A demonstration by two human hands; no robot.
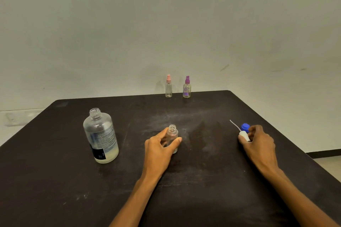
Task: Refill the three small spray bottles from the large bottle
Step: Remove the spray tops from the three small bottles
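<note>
First refill under way: left hand [158, 150] grips uncapped small clear bottle [172, 139] right of open large clear bottle [101, 135], right hand [258, 141] farther right grasps white sprayer head [244, 135]; pouring likely next

The left hand [160, 147] covers much of the open small bottle [172, 139], so any liquid inside cannot be judged; the right hand [258, 140] hides most of the white spray head [244, 136] and part of the blue cap [245, 127] just behind it; both forearms are cut off by the bottom edge; the table [203, 180] runs out of view at left, right and bottom; the print on the large bottle [101, 135] is too small to read; the pink-topped bottle [168, 86] and purple-topped bottle [187, 87] are too distant to show fill levels, though the purple one perhaps carries a label.
</note>
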